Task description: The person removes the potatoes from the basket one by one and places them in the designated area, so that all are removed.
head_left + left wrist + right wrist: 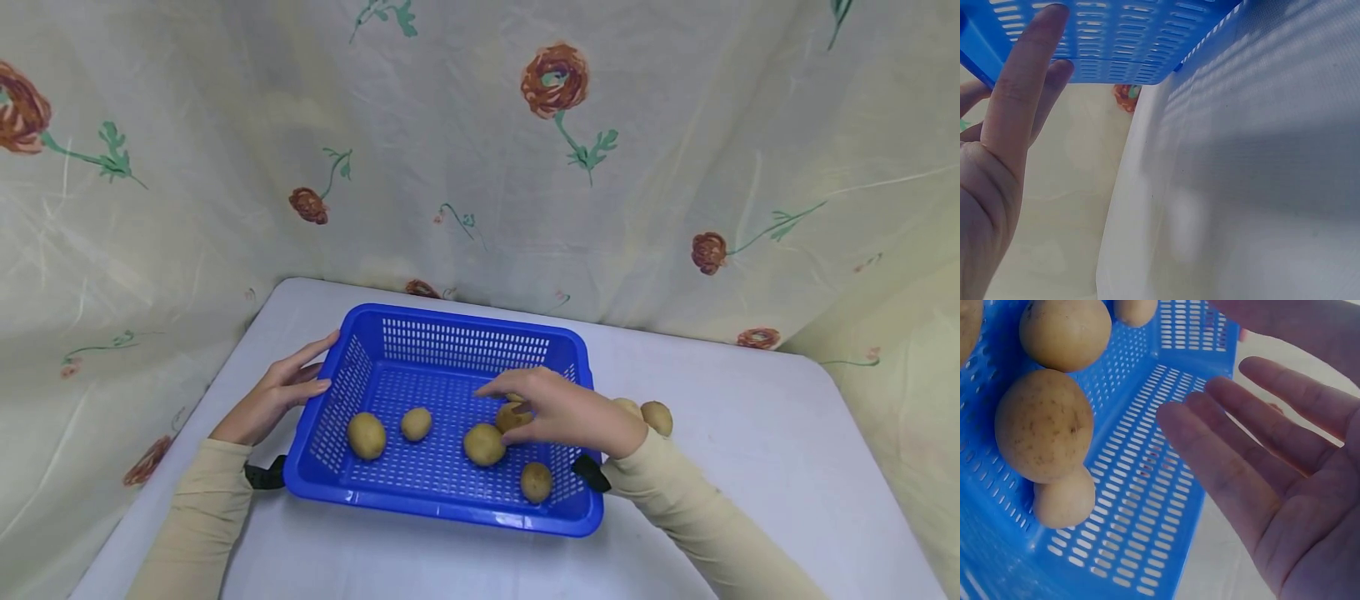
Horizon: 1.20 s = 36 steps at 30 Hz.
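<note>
A blue plastic basket (442, 507) with slotted walls sits on the table, several potatoes lying apart or in a small group on its floor. My left hand (276, 390) touches the basket's left side with extended fingers; the left wrist view has a finger (1013, 100) against the slotted wall. Over the basket's right half hovers my right hand (551, 408), its fingers spread and nothing held. Below it are a large potato (483, 445) and another potato (513, 416), partly covered by the hand. In the right wrist view a speckled potato (1044, 425) lies apart from the fingers.
Two potatoes (657, 417) lie on the white table (757, 450) just outside the basket's right side, one partly hidden by the right wrist. A flowered curtain (450, 150) hangs behind the table and along its sides.
</note>
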### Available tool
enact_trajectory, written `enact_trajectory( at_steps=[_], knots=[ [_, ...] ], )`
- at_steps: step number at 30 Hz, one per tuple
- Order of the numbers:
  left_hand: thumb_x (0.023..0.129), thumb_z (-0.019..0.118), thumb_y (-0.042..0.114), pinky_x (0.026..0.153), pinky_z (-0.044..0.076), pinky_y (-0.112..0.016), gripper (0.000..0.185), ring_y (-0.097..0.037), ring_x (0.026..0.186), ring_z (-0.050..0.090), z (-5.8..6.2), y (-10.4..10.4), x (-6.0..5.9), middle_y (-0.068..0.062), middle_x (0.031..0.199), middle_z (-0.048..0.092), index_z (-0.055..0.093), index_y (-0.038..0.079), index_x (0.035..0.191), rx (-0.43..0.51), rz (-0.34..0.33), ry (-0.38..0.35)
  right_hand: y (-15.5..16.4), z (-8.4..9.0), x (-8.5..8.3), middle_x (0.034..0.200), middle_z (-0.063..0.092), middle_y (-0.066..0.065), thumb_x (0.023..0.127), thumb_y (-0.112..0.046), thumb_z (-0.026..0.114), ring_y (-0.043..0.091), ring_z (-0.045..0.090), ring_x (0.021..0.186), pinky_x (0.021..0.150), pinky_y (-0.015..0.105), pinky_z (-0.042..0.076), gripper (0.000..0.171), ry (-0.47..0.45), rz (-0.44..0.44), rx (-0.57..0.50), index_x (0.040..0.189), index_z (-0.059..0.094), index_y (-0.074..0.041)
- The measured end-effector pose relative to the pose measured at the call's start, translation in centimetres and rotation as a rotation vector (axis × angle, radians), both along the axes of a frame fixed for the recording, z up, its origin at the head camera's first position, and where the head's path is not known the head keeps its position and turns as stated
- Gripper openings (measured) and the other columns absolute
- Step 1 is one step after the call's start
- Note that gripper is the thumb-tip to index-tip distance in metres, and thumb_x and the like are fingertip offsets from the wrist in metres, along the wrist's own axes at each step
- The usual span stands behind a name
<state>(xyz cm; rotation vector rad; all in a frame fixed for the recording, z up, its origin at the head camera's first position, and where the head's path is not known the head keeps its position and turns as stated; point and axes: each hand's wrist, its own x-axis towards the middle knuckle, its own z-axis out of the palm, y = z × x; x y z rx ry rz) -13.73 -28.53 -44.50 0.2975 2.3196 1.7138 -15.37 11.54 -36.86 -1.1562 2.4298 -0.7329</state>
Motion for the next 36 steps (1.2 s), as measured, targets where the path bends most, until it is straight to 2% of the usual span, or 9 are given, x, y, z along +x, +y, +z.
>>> enact_trajectory(
  at_steps=[4, 8, 12, 16, 21, 23, 26, 31, 36],
  knots=[
    [0.105, 0.055, 0.026, 0.115, 0.029, -0.078, 0.069, -0.050, 0.155, 0.028, -0.1, 0.0, -0.1, -0.010, 0.174, 0.018, 0.024, 0.022, 0.166, 0.004, -0.007, 0.001, -0.8, -0.3, 0.0, 0.137, 0.069, 0.009, 0.089, -0.014, 0.081, 0.026, 0.066, 0.125, 0.102, 0.040, 0.058, 0.050, 0.036, 0.018, 0.054, 0.136, 0.066, -0.007],
    [0.105, 0.055, 0.026, 0.115, 0.028, -0.078, 0.069, -0.050, 0.155, 0.026, -0.1, -0.1, -0.1, -0.010, 0.175, 0.018, 0.024, 0.022, 0.166, 0.006, -0.010, 0.004, -1.6, -0.6, -0.1, 0.137, 0.069, 0.012, 0.088, -0.014, 0.082, 0.026, 0.068, 0.121, 0.103, 0.039, 0.057, 0.051, 0.039, 0.047, 0.104, 0.135, 0.066, -0.005],
    [0.105, 0.055, 0.026, 0.116, 0.027, -0.078, 0.069, -0.050, 0.155, 0.026, -0.1, 0.0, -0.2, -0.009, 0.175, 0.017, 0.024, 0.022, 0.166, 0.007, -0.012, 0.003, -2.3, -1.0, -0.3, 0.132, 0.071, 0.014, 0.086, -0.012, 0.084, 0.022, 0.071, 0.097, 0.092, 0.031, 0.060, 0.051, 0.025, 0.076, 0.130, 0.133, 0.067, -0.002],
    [0.105, 0.055, 0.026, 0.116, 0.026, -0.078, 0.069, -0.050, 0.156, 0.025, -0.1, 0.0, -0.2, -0.009, 0.175, 0.017, 0.024, 0.023, 0.166, 0.003, -0.011, 0.001, -2.7, -1.4, -0.4, 0.120, 0.076, 0.010, 0.085, -0.013, 0.085, 0.013, 0.063, 0.077, 0.084, 0.028, 0.052, 0.048, 0.047, 0.093, 0.172, 0.129, 0.071, -0.003],
    [0.104, 0.055, 0.027, 0.116, 0.025, -0.079, 0.069, -0.050, 0.156, 0.025, -0.1, 0.0, -0.2, -0.008, 0.175, 0.018, 0.025, 0.023, 0.166, -0.001, -0.009, 0.001, -3.0, -1.9, -0.4, 0.109, 0.078, 0.004, 0.085, -0.017, 0.086, 0.015, 0.064, 0.083, 0.087, 0.037, 0.043, 0.043, 0.089, 0.097, 0.224, 0.125, 0.074, -0.008],
    [0.104, 0.055, 0.027, 0.116, 0.026, -0.078, 0.069, -0.050, 0.155, 0.026, -0.1, 0.0, -0.2, -0.009, 0.175, 0.018, 0.025, 0.023, 0.166, 0.000, -0.010, 0.002, -3.1, -2.1, -0.4, 0.110, 0.079, 0.004, 0.085, -0.017, 0.085, 0.016, 0.064, 0.089, 0.088, 0.038, 0.040, 0.042, 0.100, 0.095, 0.241, 0.124, 0.075, -0.008],
    [0.105, 0.055, 0.026, 0.115, 0.028, -0.078, 0.069, -0.050, 0.155, 0.027, -0.1, 0.0, -0.2, -0.010, 0.174, 0.018, 0.024, 0.023, 0.166, 0.002, -0.012, 0.003, -3.3, -2.3, -0.4, 0.110, 0.079, 0.003, 0.084, -0.017, 0.086, 0.013, 0.063, 0.088, 0.085, 0.035, 0.039, 0.039, 0.123, 0.093, 0.259, 0.121, 0.076, -0.010],
    [0.105, 0.055, 0.025, 0.115, 0.028, -0.078, 0.069, -0.050, 0.155, 0.026, -0.1, 0.0, -0.2, -0.010, 0.174, 0.018, 0.024, 0.022, 0.166, 0.004, -0.012, 0.004, -3.6, -2.9, -0.5, 0.112, 0.079, 0.002, 0.083, -0.017, 0.086, 0.012, 0.066, 0.090, 0.085, 0.034, 0.043, 0.037, 0.153, 0.086, 0.267, 0.118, 0.078, -0.011],
    [0.105, 0.055, 0.026, 0.116, 0.026, -0.079, 0.069, -0.050, 0.156, 0.024, -0.1, -0.1, -0.1, -0.009, 0.175, 0.016, 0.024, 0.022, 0.166, -0.004, -0.005, 0.003, -3.8, -3.2, -0.6, 0.114, 0.079, 0.003, 0.081, -0.015, 0.087, 0.017, 0.071, 0.097, 0.090, 0.037, 0.046, 0.039, 0.134, 0.070, 0.259, 0.119, 0.078, -0.010]
  ],
)
